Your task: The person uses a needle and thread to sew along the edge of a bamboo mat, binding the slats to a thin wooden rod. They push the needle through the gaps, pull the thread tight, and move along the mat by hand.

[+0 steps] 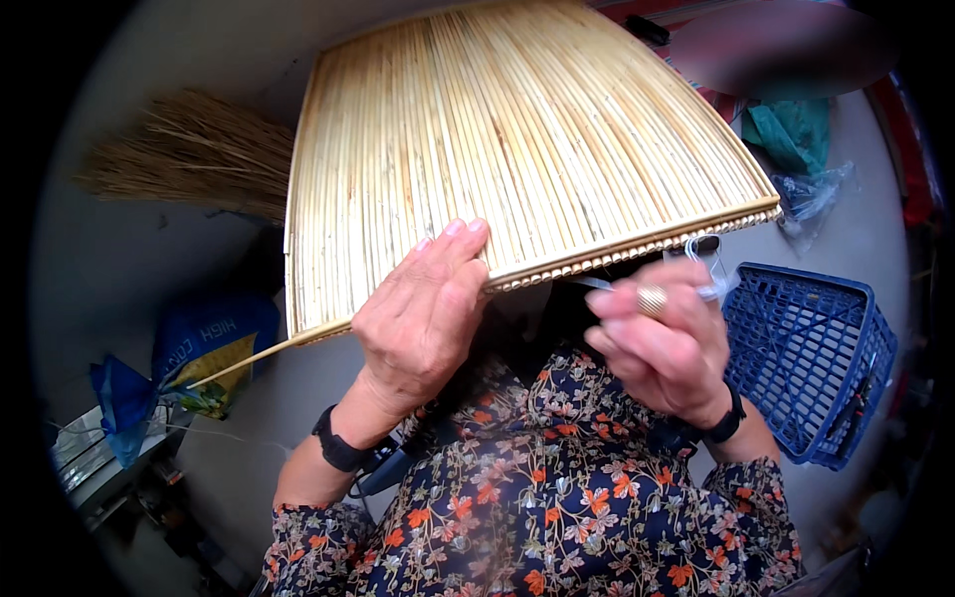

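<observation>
A large panel of pale reeds set side by side slants up in front of me. My left hand presses its fingertips onto the panel's face and grips the near edge, the thumb lying by the edge rod. That rod runs along the near edge, and its thin end sticks out past the left corner. Below the edge, to the right, my right hand is closed in a pinch on white thread. A thin pale tip shows beside these fingers, blurred; I cannot tell what it is. The thread loops up near the panel's right corner.
A bundle of dry stalks lies at the far left. Nearer on that side are blue and yellow plastic bags. A blue slotted basket stands at the right. Beyond it lie a green bag and clear plastic.
</observation>
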`<state>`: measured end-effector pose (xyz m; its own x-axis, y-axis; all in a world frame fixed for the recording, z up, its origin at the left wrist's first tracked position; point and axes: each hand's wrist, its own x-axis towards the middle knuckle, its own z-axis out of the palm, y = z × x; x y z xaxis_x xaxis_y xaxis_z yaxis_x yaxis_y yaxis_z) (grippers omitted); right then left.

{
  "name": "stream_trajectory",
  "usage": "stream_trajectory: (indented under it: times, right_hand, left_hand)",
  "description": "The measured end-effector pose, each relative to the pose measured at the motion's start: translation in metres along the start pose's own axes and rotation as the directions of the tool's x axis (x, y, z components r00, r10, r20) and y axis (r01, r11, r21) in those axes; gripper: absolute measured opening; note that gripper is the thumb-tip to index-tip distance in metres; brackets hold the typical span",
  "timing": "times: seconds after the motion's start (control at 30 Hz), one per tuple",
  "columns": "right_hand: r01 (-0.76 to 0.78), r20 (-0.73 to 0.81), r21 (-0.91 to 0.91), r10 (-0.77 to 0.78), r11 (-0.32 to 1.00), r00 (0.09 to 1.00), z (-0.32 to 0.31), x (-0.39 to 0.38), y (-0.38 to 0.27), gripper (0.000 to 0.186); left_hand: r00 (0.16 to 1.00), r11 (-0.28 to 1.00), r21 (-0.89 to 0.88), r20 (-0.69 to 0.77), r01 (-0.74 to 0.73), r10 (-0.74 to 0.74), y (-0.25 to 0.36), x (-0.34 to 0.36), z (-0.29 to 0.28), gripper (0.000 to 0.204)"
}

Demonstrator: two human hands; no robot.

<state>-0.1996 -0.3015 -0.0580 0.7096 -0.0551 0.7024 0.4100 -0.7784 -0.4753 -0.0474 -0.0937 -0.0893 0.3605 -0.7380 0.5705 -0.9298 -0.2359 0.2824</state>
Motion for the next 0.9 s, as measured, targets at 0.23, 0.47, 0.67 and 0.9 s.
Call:
stream_trajectory:
  times: [0.23,0.47,0.67,0.9]
  right_hand:
    - [-0.629,0.258,0.534,0.600,0.564,0.757,0.002,-0.058,0.010,0.005]
    - [-0.443,0.092,0.862,0.783,0.246,0.615,0.009,-0.059,0.023,0.012]
    - [-0.657,-0.202,0.641,0.913,0.398,0.355,-0.018,-0.078,0.050,0.009]
    - [-0.678,0.025,0.494,0.771,0.545,0.637,-0.006,-0.032,0.020,0.003]
  left_hand:
    - [0.996,0.995,-0.090,0.090,0.034,-0.026,-0.006,0.037,-0.022,0.033]
    - [0.981,0.988,-0.130,0.181,0.090,-0.065,-0.008,0.048,-0.035,0.038]
    - [0.952,0.968,-0.174,0.277,0.182,-0.129,-0.013,0.054,-0.048,0.037]
    - [0.908,0.847,-0.357,0.293,0.394,-0.299,-0.032,0.082,-0.065,0.033]
